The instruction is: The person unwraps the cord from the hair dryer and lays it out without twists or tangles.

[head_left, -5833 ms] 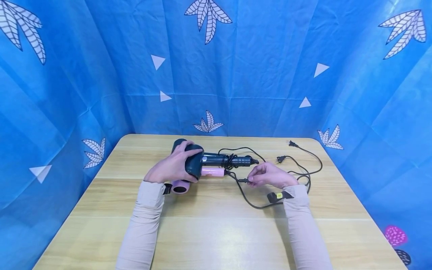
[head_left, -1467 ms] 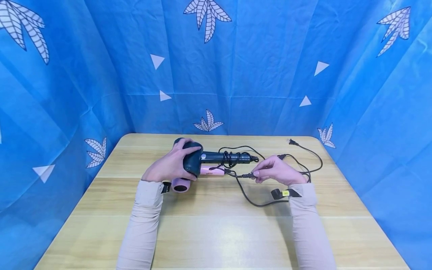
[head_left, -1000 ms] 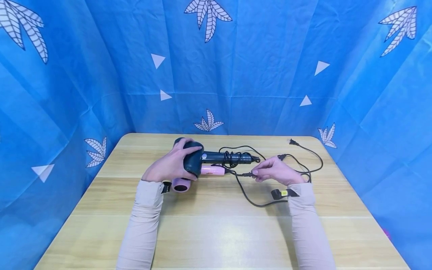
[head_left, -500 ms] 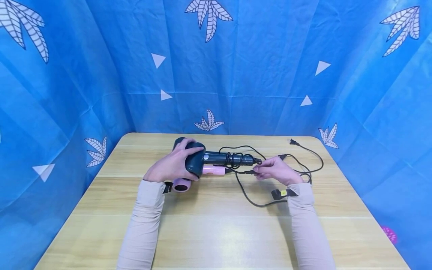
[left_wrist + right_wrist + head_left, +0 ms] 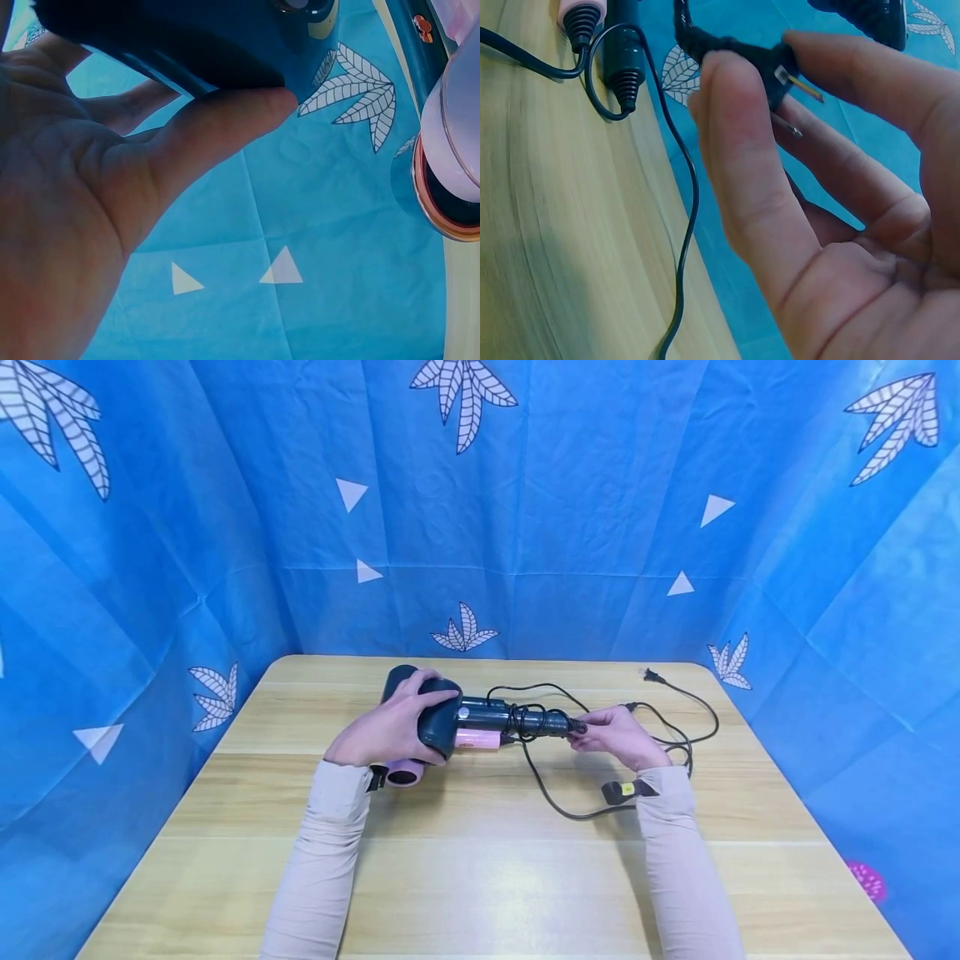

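In the head view my left hand [image 5: 390, 722] grips a dark green hair dryer [image 5: 437, 718] by its head, thumb on the near side and fingers over the top. Its handle points right, with loops of black cord [image 5: 519, 720] wound around it. At the handle's end my right hand [image 5: 618, 737] pinches the cord's two-pin plug [image 5: 772, 67] between thumb and fingers; the metal pins show in the right wrist view. Below the held dryer lies a pink hair dryer [image 5: 477, 740], partly hidden. Another dark green handle [image 5: 624, 60] lies beside the pink one.
Two more black plugs lie to the right; the farther plug [image 5: 652, 676] sits near the back edge. Their black cords [image 5: 708, 718] curve across the right side of the wooden table [image 5: 487, 877]. Blue patterned curtains [image 5: 592, 527] stand around the back and sides.
The right hand has brought the plug up from below the handle to the handle's end. The left hand and dryer have shifted slightly right. The cord's loops around the handle have changed shape.
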The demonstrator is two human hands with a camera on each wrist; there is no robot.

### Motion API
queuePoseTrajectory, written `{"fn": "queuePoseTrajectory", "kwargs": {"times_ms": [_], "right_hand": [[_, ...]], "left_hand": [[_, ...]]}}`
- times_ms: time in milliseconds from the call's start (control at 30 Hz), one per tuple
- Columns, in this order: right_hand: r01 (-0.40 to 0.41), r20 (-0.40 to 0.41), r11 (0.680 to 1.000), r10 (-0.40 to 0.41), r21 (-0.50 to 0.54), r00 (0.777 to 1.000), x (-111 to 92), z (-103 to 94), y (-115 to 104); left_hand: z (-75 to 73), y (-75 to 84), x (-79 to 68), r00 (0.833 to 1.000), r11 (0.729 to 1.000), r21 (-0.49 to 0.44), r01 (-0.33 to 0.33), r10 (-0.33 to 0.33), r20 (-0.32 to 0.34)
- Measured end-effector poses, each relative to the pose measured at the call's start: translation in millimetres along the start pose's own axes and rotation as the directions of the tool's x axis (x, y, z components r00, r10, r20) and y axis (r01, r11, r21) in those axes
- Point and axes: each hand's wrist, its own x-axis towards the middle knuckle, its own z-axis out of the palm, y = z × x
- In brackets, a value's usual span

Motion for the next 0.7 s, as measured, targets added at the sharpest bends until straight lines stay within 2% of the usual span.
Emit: {"fn": "queuePoseTrajectory", "kwargs": {"times_ms": [200, 400, 700], "right_hand": [[-0.017, -0.101, 1.0, 0.017, 0.001, 0.995, 1.7, 0.6, -2.4], [-0.025, -0.217, 0.999, 0.02, -0.02, 0.976, 4.1, -0.5, -4.7], [0.088, -0.242, 0.993, -0.066, 0.081, 0.968, 5.2, 0.7, -5.9]], "left_hand": [[1.8, 1.1, 2.5, 1.0, 1.0, 0.006, -0.011, 0.011, 0.003], [3.6, 1.2, 4.8, 0.999, 0.999, 0.02, -0.043, 0.044, -0.003], [5.1, 3.2, 5.8, 0.999, 0.998, 0.038, -0.044, 0.044, 0.0]]}}
